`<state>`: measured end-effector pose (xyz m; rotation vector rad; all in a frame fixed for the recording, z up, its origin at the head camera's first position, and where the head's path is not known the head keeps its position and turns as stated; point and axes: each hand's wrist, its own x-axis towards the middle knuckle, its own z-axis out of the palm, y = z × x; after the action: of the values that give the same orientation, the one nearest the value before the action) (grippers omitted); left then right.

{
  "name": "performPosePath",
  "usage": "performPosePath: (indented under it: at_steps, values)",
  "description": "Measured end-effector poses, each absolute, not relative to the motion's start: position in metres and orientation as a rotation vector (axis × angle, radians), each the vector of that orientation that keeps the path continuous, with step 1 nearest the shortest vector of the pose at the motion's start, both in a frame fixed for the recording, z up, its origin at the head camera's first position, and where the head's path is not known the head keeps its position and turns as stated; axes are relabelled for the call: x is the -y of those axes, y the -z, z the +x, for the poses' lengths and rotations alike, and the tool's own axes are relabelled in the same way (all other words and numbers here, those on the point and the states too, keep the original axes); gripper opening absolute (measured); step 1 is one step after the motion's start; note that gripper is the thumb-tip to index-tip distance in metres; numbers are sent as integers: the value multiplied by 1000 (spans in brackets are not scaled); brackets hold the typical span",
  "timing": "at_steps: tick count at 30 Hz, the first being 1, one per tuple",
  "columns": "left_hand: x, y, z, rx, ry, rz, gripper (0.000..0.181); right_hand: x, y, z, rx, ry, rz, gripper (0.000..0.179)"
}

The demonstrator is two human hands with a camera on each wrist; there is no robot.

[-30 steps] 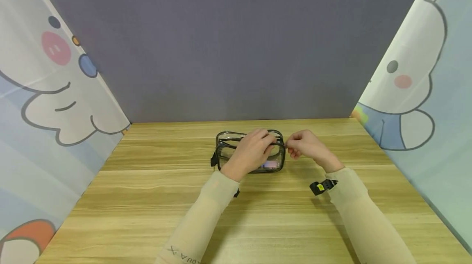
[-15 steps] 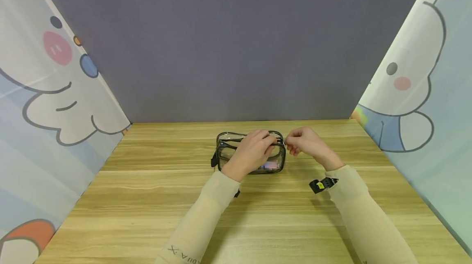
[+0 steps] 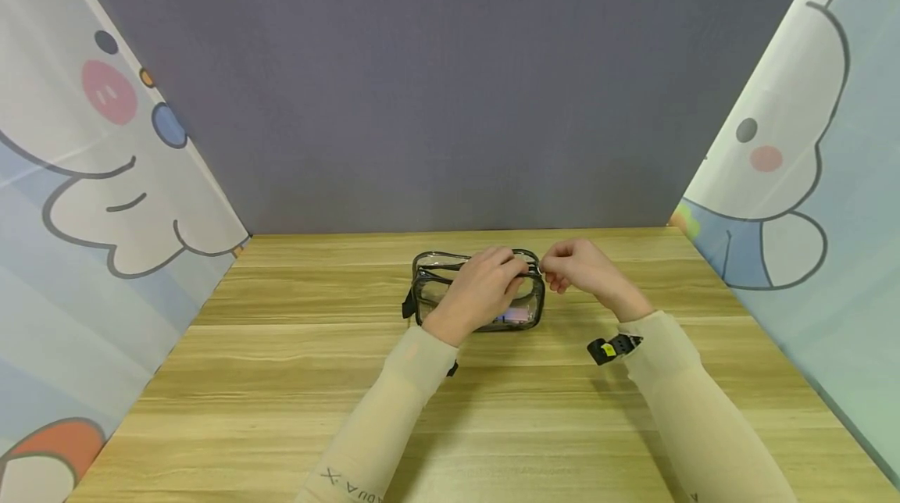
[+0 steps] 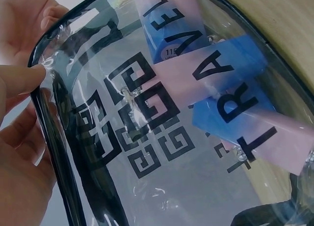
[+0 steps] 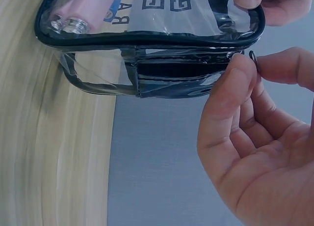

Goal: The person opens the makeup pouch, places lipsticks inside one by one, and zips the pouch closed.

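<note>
A clear pouch with black piping [image 3: 430, 301] stands on the table, printed with dark letters and square emblems. Inside it lie several pink-and-blue pieces [image 4: 196, 78], some showing silvery ends in the right wrist view. My left hand [image 3: 474, 292] reaches over the pouch and grips its top edge, thumb [image 4: 22, 81] on the front face. At the pouch's right end my right hand [image 3: 583, 269] pinches a small dark zipper pull [image 5: 253, 61] between thumb and forefinger. The zipper line is partly hidden by the fingers.
The wooden table [image 3: 295, 378] runs under both arms. A grey panel [image 3: 450, 97] rises at its back edge, with cartoon-printed curtains [image 3: 780, 151] on both sides. A black strap [image 3: 612, 350] sits on my right wrist.
My right hand has shifted slightly left and away from me, close against the pouch's right end. The left hand and the pouch stay nearly still.
</note>
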<state>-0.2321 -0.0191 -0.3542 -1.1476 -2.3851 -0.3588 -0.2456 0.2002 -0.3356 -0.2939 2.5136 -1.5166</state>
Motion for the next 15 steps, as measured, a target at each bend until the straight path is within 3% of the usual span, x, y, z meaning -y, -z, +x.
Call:
performPosePath:
  at_steps: [15]
  values:
    - [18, 355, -232, 2379, 375, -1147, 9, -195, 330, -247, -2529, 1475, -328, 23]
